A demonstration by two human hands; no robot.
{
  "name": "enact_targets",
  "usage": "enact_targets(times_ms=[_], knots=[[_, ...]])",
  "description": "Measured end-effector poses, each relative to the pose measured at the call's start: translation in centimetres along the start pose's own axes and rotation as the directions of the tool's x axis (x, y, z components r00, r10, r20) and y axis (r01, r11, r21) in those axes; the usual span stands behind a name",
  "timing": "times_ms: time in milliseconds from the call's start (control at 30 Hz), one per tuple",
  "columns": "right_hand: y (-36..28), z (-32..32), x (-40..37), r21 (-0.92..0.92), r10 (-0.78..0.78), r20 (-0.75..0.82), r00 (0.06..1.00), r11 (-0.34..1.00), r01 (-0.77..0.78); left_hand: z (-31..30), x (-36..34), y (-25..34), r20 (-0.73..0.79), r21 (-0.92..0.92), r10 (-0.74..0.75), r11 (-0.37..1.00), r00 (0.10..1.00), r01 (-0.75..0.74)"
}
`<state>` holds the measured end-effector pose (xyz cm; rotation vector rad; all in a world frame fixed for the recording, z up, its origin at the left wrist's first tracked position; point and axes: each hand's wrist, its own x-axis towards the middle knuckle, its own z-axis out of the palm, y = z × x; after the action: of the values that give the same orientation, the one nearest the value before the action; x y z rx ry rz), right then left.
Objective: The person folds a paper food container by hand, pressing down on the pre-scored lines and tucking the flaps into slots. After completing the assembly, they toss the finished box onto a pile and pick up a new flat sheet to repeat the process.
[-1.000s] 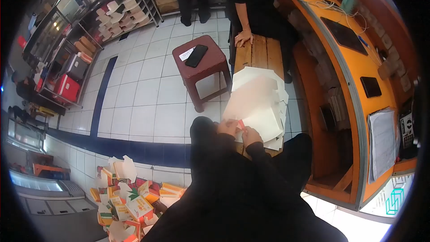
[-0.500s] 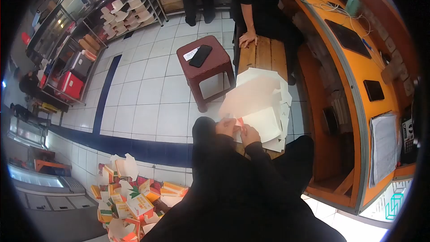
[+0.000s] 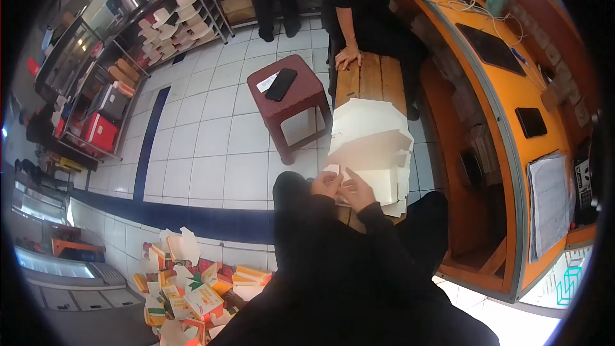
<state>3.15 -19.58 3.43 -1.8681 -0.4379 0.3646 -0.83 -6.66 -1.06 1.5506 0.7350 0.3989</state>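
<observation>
A partly folded cardboard food box (image 3: 378, 184), white inside, lies on the wooden bench (image 3: 373, 80) before me, its big lid panel raised on the far side. My left hand (image 3: 327, 184) pinches a flap at the box's near left corner. Right beside it, my right hand (image 3: 356, 191) has its fingers closed on the same corner. The two hands almost touch, and they hide the exact fold between them. Other white card edges show under and to the right of the box, partly covered by it.
A heap of printed boxes (image 3: 198, 291) sits on the floor at lower left. A brown stool (image 3: 291, 106) carries a phone (image 3: 280, 84). An orange counter (image 3: 496, 99) runs along the right. Another person's hand (image 3: 348, 57) rests on the bench's far end.
The lid panel has tipped upward, and the box walls stand up more. Both hands have stayed at the near left corner, shifting slightly. The view has moved a little.
</observation>
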Motion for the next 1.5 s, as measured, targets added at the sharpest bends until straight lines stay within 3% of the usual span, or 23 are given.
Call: enact_targets(times_ms=[33, 167, 200, 267, 300, 333, 367, 433, 467, 533, 600, 667, 733, 833, 867, 967, 1100, 1167, 1300, 1333, 1367, 1433, 1500], knots=[[0.2, -1.0, 0.0, 0.091, -0.033, -0.086, 0.996, 0.995, 0.041, 0.0, 0.1, 0.0, 0.007, -0.001, 0.006, 1.0, 1.0, -0.006], [1.2, -8.9, 3.4, -0.168, -0.12, -0.608, 0.785, 0.986, 0.021, 0.5, 0.1, 0.7, -0.074, 0.172, 0.065, 0.984, 0.995, -0.051], [3.3, -10.6, 4.7, -0.338, -0.157, -0.637, 0.754, 0.937, -0.091, 0.6, -0.3, 1.2, -0.099, 0.256, 0.128, 0.962, 0.987, -0.099], [9.3, -12.5, 7.3, -0.781, -0.548, -0.496, 0.673, 0.62, -0.071, 1.0, -0.8, 2.2, -0.114, 0.305, 0.162, 0.945, 0.98, -0.12], [10.2, -13.0, 8.0, -0.78, -0.56, -0.509, 0.654, 0.621, -0.075, 1.1, -0.8, 2.3, -0.073, 0.512, 0.363, 0.813, 0.929, -0.277], [10.6, -13.2, 8.1, -0.509, -0.221, -0.503, 0.835, 0.857, -0.08, 1.4, -0.6, 2.8, 0.003, 0.684, 0.541, 0.612, 0.841, -0.397], [11.0, -13.5, 8.2, -0.183, 0.105, -0.328, 0.939, 0.968, -0.172, 2.0, -0.5, 3.3, 0.004, 0.679, 0.561, 0.606, 0.828, -0.414], [8.0, -12.7, 6.6, -0.224, 0.016, -0.434, 0.901, 0.967, -0.125, 3.7, -2.4, 5.1, 0.244, 0.502, 0.595, 0.599, 0.766, -0.624], [7.5, -12.4, 6.0, -0.185, 0.036, -0.441, 0.897, 0.974, -0.13, 5.1, -3.3, 5.7, 0.232, 0.501, 0.589, 0.61, 0.774, -0.614], [6.0, -12.1, 5.2, -0.205, 0.026, -0.439, 0.898, 0.97, -0.128, 8.1, -4.6, 6.4, 0.366, 0.46, 0.214, 0.804, 0.906, -0.376], [4.6, -11.7, 4.1, -0.216, 0.018, -0.444, 0.896, 0.968, -0.127, 10.0, -3.8, 5.4, 0.459, 0.519, 0.04, 0.799, 0.887, -0.305], [4.0, -11.9, 3.4, -0.193, 0.062, -0.418, 0.906, 0.969, -0.155, 11.3, -2.9, 3.4, 0.407, 0.49, 0.144, 0.799, 0.902, -0.349], [4.1, -12.0, 3.2, -0.218, 0.063, -0.428, 0.902, 0.961, -0.171, 11.4, -2.2, 3.6, 0.409, 0.571, 0.046, 0.766, 0.912, -0.295], [4.8, -11.3, 3.0, 0.023, 0.302, -0.339, 0.891, 0.949, -0.313, 11.2, -2.0, 3.5, 0.409, 0.423, -0.094, 0.901, 0.908, -0.098], [5.5, -10.7, 3.1, -0.071, 0.235, -0.363, 0.902, 0.958, -0.278, 11.2, -1.8, 3.4, 0.42, 0.349, -0.198, 0.936, 0.886, 0.044], [4.4, -10.1, 2.4, -0.247, 0.125, -0.359, 0.925, 0.943, -0.223, 12.7, 0.4, -1.9, 0.389, 0.274, -0.245, 0.951, 0.888, 0.142], [3.8, -10.2, 1.8, -0.415, 0.066, -0.282, 0.957, 0.891, -0.184, 11.4, -0.6, 2.1, 0.397, 0.153, -0.349, 0.937, 0.849, 0.314], [4.4, -9.9, 1.5, -0.436, 0.075, -0.235, 0.969, 0.883, -0.175, 11.0, -0.8, 2.3, 0.43, 0.24, -0.278, 0.953, 0.859, 0.188], [4.9, -10.3, 0.6, -0.488, 0.076, -0.239, 0.968, 0.853, -0.187, 11.4, -0.1, -0.2, 0.445, 0.261, -0.29, 0.947, 0.847, 0.187], [3.9, -10.5, 0.3, -0.494, 0.075, -0.224, 0.972, 0.851, -0.18, 10.4, -1.1, 1.0, 0.39, 0.235, 0.036, 0.962, 0.92, -0.137], [3.0, -11.0, -0.3, -0.389, 0.094, -0.285, 0.954, 0.898, -0.205, 9.2, -2.2, 2.0, 0.328, 0.237, 0.358, 0.864, 0.874, -0.443], [0.7, -11.9, -1.9, -0.271, 0.091, -0.32, 0.943, 0.945, -0.183, 4.5, -4.3, 6.3, 0.321, 0.248, 0.431, 0.821, 0.844, -0.514], [0.8, -12.5, -3.3, -0.264, 0.047, -0.28, 0.959, 0.956, -0.124, -0.5, -6.5, 9.1, 0.33, 0.461, 0.489, 0.663, 0.808, -0.59]])
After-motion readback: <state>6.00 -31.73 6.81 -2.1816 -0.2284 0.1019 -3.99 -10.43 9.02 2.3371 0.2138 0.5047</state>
